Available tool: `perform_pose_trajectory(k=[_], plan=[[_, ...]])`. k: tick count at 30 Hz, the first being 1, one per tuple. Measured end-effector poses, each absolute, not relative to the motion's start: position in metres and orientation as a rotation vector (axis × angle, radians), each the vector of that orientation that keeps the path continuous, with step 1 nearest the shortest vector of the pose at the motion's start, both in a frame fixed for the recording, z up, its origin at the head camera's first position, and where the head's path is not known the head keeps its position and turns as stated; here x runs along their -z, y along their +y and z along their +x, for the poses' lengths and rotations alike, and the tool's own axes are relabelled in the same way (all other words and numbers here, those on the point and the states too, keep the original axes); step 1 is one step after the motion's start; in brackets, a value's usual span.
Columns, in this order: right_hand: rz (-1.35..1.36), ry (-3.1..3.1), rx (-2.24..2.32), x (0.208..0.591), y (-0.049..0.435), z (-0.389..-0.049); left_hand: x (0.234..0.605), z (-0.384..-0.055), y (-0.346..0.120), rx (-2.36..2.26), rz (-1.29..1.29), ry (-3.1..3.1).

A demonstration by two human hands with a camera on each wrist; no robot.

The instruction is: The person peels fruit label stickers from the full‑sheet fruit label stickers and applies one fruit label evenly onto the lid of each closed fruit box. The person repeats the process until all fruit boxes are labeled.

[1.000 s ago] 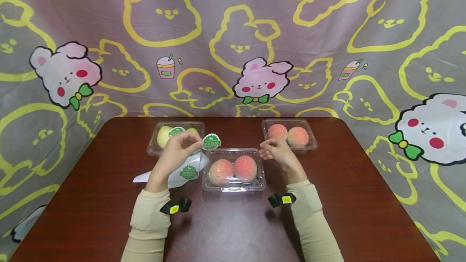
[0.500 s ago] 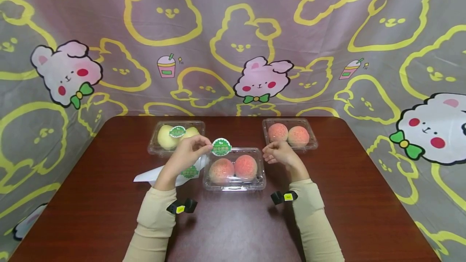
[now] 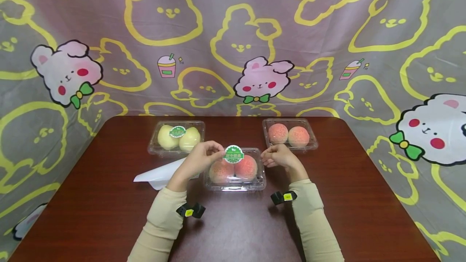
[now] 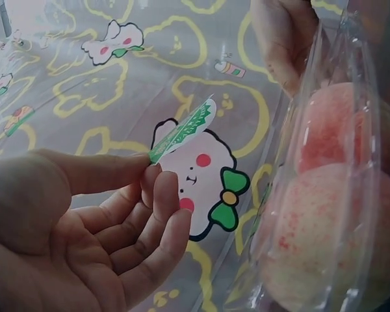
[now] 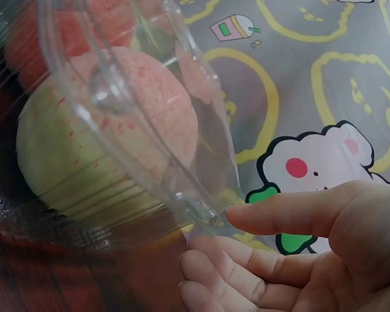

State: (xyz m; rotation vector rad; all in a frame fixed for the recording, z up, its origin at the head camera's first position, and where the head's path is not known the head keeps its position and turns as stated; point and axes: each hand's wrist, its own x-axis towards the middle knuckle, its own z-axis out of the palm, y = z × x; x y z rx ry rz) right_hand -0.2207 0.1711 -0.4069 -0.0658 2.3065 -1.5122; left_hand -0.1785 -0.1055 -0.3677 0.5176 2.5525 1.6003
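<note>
My left hand (image 3: 198, 161) pinches a round green-and-white sticker (image 3: 234, 154) by its left edge, between thumb and index finger. In the head view the sticker appears in front of the back part of a clear plastic fruit box (image 3: 234, 188). Two pink peaches (image 3: 246, 169) lie inside that box. Seen from the left wrist, the sticker (image 4: 185, 132) stands tilted, apart from the box wall. At the box's right edge is my right hand (image 3: 282, 159), its fingers loosely bent. Its thumb tip (image 5: 240, 218) is close to the box corner; whether it touches I cannot tell.
A white backing sheet (image 3: 160, 173) lies partly under my left forearm. Behind it stands a clear box (image 3: 154, 148) of pale yellow fruits bearing a similar sticker (image 3: 177, 132). Another box (image 3: 312, 145) with two peaches is at the back right. A patterned curtain (image 3: 233, 19) hangs behind the table.
My left hand has carried the sticker to the right, from beside the middle box to over its back part. My right hand has lowered slightly towards the box's right edge.
</note>
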Motion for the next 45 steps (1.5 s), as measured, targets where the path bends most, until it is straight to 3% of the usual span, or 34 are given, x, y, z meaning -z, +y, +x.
perform_pose_trajectory(k=[45], plan=[[-0.073,2.304,1.509,0.409,0.170,-0.221,0.382,-0.171,-0.079,-1.283,0.187,2.959]])
